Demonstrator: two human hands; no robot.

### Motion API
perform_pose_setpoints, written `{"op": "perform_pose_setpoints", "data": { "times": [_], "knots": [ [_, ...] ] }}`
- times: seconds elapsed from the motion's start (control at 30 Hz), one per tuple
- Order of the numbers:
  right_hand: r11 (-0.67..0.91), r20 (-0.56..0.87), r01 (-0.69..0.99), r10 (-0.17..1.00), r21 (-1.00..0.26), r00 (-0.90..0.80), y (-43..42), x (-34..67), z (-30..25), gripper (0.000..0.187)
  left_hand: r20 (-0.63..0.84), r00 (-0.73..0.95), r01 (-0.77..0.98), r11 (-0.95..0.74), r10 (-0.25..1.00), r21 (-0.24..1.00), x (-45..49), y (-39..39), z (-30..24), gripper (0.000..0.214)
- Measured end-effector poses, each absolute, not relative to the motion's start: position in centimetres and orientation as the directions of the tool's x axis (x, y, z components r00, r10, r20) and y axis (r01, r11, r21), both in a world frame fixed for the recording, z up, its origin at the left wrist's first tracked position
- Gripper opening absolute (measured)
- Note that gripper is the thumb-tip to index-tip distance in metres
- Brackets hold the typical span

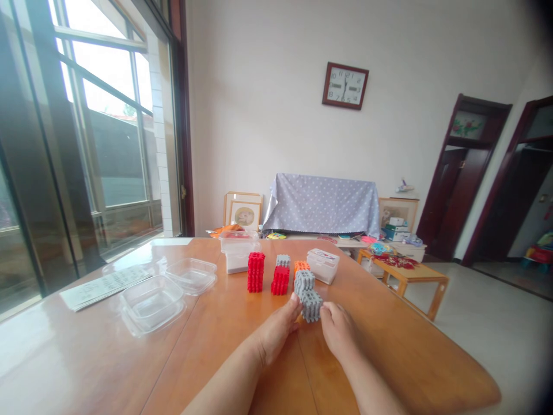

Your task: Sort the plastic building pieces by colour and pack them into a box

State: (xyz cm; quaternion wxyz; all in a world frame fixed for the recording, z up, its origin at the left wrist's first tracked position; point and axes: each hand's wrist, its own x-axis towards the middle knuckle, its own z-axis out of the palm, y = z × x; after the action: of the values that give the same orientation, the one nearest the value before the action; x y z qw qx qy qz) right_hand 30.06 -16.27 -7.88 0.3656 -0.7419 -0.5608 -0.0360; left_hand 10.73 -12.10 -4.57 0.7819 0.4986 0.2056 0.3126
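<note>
A grey block stack (311, 304) stands on the wooden table (224, 346) between my two hands. My left hand (279, 331) touches its left side with fingers curled. On the other side, my right hand (337, 328) grips it with bent fingers. Just behind stands another grey stack (304, 280). Farther back are a tall red stack (256, 271), a lower red stack (280, 280), a small grey stack (283, 260) and an orange stack (301, 266).
Two clear plastic lids or trays (152, 301) (192, 274) and a printed sheet (103, 285) lie at the left. Lidded plastic boxes (237, 253) (323, 264) stand behind the stacks. A low wooden table (404, 272) and a covered cabinet (322, 203) lie beyond.
</note>
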Motion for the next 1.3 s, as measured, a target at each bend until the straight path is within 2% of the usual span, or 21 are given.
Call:
{"op": "perform_pose_setpoints", "data": {
  "times": [0.17, 0.3, 0.37, 0.43, 0.53, 0.6, 0.7, 0.9, 1.3],
  "knots": [
    [-0.090, 0.467, 0.842, 0.799, -0.531, 0.380, -16.2, 30.2, -8.1, 0.031, -0.009, 0.736, -0.283, 0.320, 0.677, 0.904, 10.7, -11.9, -4.7, 0.067],
    [-0.123, 0.435, 0.795, 0.783, -0.594, 0.445, -15.9, 30.7, -8.4, 0.033, -0.059, 0.697, -0.283, 0.349, 0.715, 0.893, 10.4, -11.2, -4.3, 0.073],
    [-0.141, 0.404, 0.766, 0.782, -0.627, 0.475, -15.7, 31.0, -8.7, 0.034, -0.064, 0.644, -0.274, 0.307, 0.763, 0.911, 10.2, -10.9, -4.2, 0.075],
    [-0.181, 0.355, 0.730, 0.781, -0.659, 0.514, -15.5, 31.2, -8.9, 0.036, -0.023, 0.543, -0.226, 0.173, 0.840, 0.959, 9.9, -10.6, -4.2, 0.073],
    [-0.247, 0.284, 0.691, 0.780, -0.679, 0.558, -15.2, 31.4, -9.4, 0.039, 0.157, 0.373, -0.044, -0.152, 0.914, 0.987, 9.6, -10.2, -4.9, 0.060],
    [-0.254, 0.270, 0.689, 0.786, -0.679, 0.556, -15.0, 31.5, -9.7, 0.041, 0.287, 0.321, 0.099, -0.334, 0.902, 0.937, 9.4, -10.0, -5.6, 0.052],
    [-0.252, 0.260, 0.689, 0.796, -0.680, 0.547, -14.8, 31.8, -10.2, 0.042, 0.355, 0.309, 0.266, -0.439, 0.882, 0.858, 9.2, -9.7, -6.6, 0.041],
    [-0.305, 0.208, 0.681, 0.801, -0.666, 0.562, -14.1, 32.5, -11.0, 0.044, 0.344, 0.251, 0.364, -0.418, 0.905, 0.832, 9.3, -9.7, -7.5, 0.024],
    [-0.316, 0.191, 0.685, 0.809, -0.656, 0.556, -14.4, 32.6, -10.7, 0.044, 0.346, 0.259, 0.492, -0.431, 0.902, 0.757, 9.6, -9.8, -7.8, 0.015]
  ]
}}
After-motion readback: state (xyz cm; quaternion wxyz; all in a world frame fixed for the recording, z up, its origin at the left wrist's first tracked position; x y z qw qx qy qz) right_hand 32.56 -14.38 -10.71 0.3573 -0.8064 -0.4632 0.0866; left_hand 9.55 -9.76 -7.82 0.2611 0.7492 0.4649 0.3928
